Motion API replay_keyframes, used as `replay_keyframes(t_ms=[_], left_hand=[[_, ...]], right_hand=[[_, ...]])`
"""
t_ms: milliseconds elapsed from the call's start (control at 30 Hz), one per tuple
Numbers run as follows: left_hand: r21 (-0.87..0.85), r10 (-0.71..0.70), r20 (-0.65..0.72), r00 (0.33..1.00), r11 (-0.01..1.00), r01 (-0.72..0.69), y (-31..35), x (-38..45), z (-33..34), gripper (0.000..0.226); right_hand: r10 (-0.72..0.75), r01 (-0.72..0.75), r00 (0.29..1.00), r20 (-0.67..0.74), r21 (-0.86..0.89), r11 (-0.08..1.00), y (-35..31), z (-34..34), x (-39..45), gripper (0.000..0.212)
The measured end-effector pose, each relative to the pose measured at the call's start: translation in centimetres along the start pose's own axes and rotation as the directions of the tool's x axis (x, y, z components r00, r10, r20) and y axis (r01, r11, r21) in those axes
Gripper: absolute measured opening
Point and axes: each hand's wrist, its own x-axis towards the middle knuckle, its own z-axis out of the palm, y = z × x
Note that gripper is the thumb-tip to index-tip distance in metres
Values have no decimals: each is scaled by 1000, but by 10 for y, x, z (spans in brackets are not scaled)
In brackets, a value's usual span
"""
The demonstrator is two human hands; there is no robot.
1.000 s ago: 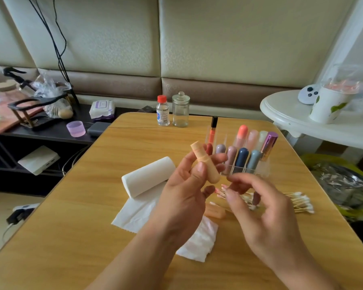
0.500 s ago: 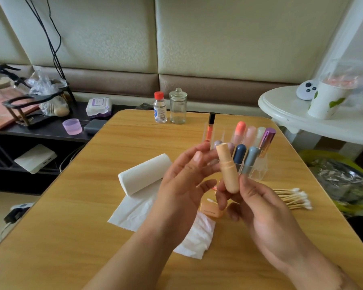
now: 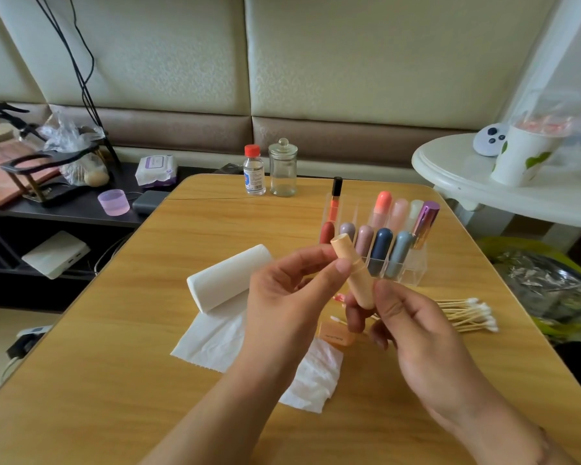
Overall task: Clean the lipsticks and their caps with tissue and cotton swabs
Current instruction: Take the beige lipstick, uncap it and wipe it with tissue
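Both hands hold one peach lipstick tube (image 3: 353,270) above the wooden table (image 3: 114,380). My left hand (image 3: 292,290) pinches its upper part with thumb and fingers. My right hand (image 3: 413,327) grips its lower end. The tube leans to the upper left. Its peach cap (image 3: 336,334) lies on the table under my hands, next to a used cotton swab (image 3: 338,319). A tissue roll (image 3: 227,278) with unrolled sheets (image 3: 212,337) lies to the left. A pile of cotton swabs (image 3: 468,315) lies to the right.
A clear organizer (image 3: 413,263) holding several lipsticks stands behind my hands. A small red-capped bottle (image 3: 254,171) and a glass jar (image 3: 283,169) stand at the table's far edge. A white side table (image 3: 457,176) with a paper cup (image 3: 524,156) is at the right.
My right hand rose from the swab pile and took the lipstick's lower end. Both hands shifted slightly right with the tube, and my left hand's grip moved up to the upper part.
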Motion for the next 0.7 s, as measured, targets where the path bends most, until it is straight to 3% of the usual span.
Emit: replay_keyframes(t_ms=[200,333,467,700], left_hand=[[-36,-18,34,999,999,19,1,-1,2,19],[-24,-62,13,998,998,62,-1,1,-2,20],[-34,-73,11,997,997,73,0,-1,0,12],[-7,-72,18,997,997,72,-3,0,-2,19]], right_hand=[[-16,15,1000,-13,-59,998,0,0,1,44],[37,-41,999,36,139,989,-1,1,-2,55],[95,-96,995,15,220,971,-2,6,-1,63],[142,-147,989,40,351,925,-2,11,-4,56]])
